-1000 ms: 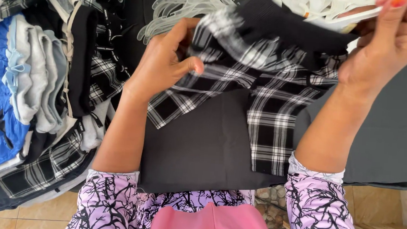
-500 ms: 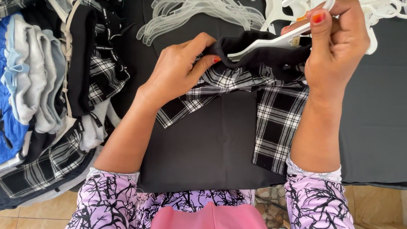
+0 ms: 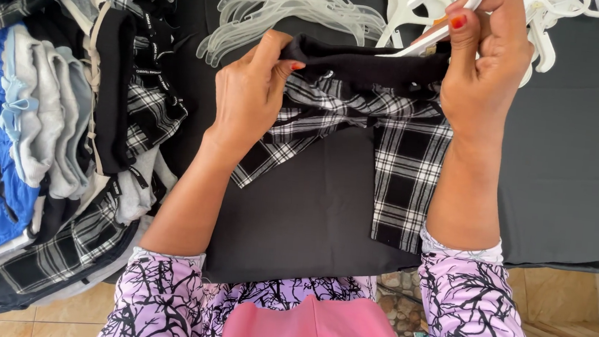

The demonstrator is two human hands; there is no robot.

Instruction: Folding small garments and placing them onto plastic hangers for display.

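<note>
Now lifted higher than half a second back, both hands, with the black waistband drawn out flatter between them and the white hanger brought down onto it. Left hand pinched shut on the left end of the waistband of the plaid shorts, thumb and forefinger clamped on the black elastic. Right hand closed on the right end of the band and on the hanger at once, thumb pressing the plastic against the cloth. Shorts held up just above the black-covered table, checked legs drooping down onto it. Light, soft, limp cloth by the look of it; no stiffness except along the elastic, so best gripped at the band's two ends, exactly where held now. Hanger thin and springy, likely brittle at the clips. Crowded up top: heap of clear hangers near the left knuckles, more white ones behind the right hand. Stack of folded clothes well off to the left. Open cloth between the arms, table edge close at the waist.
</note>
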